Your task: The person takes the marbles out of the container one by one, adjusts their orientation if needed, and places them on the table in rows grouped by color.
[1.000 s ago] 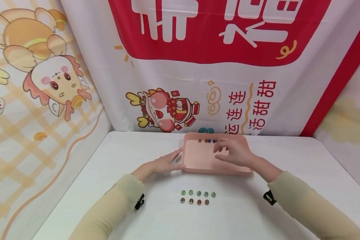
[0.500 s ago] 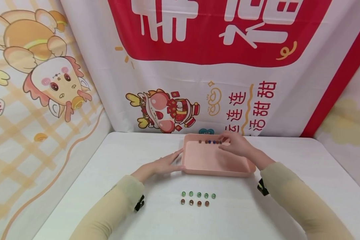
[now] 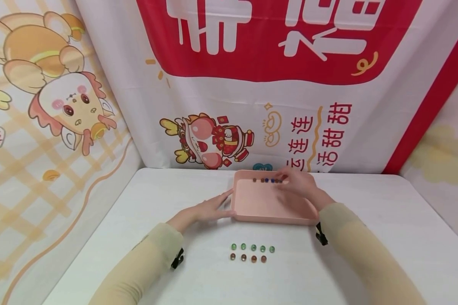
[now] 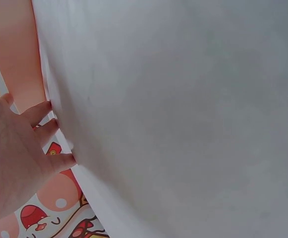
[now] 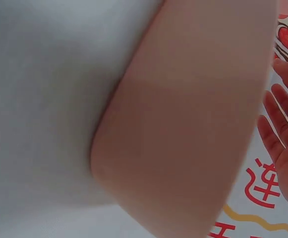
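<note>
A shallow pink tray [image 3: 259,201] lies near the back of the table. Along its far wall runs a row of small brown and blue glass beads [image 3: 266,180]. My left hand [image 3: 210,208] is at the tray's left end, thumb and fingers spread against that side; the left wrist view shows the fingers [image 4: 47,131] extended. My right hand [image 3: 297,184] reaches over the tray, fingertips right at the right end of the bead row. In the right wrist view, the tray's outer wall [image 5: 183,114] fills the middle and the right hand's fingers [image 5: 277,116] are extended beyond it.
In front of the tray, several green glass beads [image 3: 253,248] form a row, with a row of brown beads [image 3: 253,259] just nearer. Behind the white table [image 3: 168,186] hangs a printed cloth [image 3: 213,97], and another covers the left side.
My right hand has moved back to the tray's far wall, then slightly left along the bead row, its forearm swinging inward. The left hand stays at the tray's left end.
</note>
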`<act>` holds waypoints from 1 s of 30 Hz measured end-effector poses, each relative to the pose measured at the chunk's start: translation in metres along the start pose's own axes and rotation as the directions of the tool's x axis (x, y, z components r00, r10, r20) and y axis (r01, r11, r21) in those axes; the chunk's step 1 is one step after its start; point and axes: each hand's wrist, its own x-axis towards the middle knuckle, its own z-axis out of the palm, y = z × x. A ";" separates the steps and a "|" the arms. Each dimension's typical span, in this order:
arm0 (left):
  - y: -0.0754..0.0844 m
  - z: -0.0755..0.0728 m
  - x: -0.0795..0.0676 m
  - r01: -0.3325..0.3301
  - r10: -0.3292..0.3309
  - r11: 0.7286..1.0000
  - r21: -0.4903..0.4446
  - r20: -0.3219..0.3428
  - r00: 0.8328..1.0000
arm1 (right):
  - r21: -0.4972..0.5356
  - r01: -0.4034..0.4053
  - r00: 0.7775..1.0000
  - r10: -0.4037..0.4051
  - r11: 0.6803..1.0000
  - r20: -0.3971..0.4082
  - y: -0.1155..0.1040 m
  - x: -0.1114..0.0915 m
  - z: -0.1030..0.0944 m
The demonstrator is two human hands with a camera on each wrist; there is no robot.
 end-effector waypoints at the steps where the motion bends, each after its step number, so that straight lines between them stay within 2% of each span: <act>1: 0.000 0.000 0.000 0.001 -0.001 1.000 0.002 -0.001 1.000 | -0.016 -0.019 1.000 0.019 1.000 0.006 0.000 0.000 0.002; 4: 0.000 0.000 0.000 -0.001 0.001 1.000 0.009 0.001 1.000 | -0.066 -0.074 0.997 0.075 0.995 0.016 0.000 0.000 0.006; 7: 0.000 0.000 0.001 0.002 -0.002 1.000 0.010 0.006 1.000 | -0.061 -0.103 0.994 0.105 0.993 0.030 0.001 0.000 0.010; 12: 0.000 -0.001 0.000 0.005 -0.005 1.000 0.000 0.006 1.000 | 0.109 -0.096 0.993 0.087 0.989 0.086 0.007 0.004 0.016; 18: 0.000 0.000 0.000 -0.004 0.004 1.000 -0.001 0.005 1.000 | 0.154 -0.162 0.983 0.145 0.975 0.112 0.018 0.011 0.025; 21: 0.000 0.000 0.000 -0.007 0.007 1.000 -0.001 0.006 1.000 | 0.201 -0.161 0.982 0.137 0.966 0.128 0.020 0.012 0.029; 30: -0.001 0.000 0.000 0.003 -0.003 1.000 -0.008 0.002 1.000 | 0.158 -0.072 0.994 0.059 0.985 0.087 0.016 0.008 0.031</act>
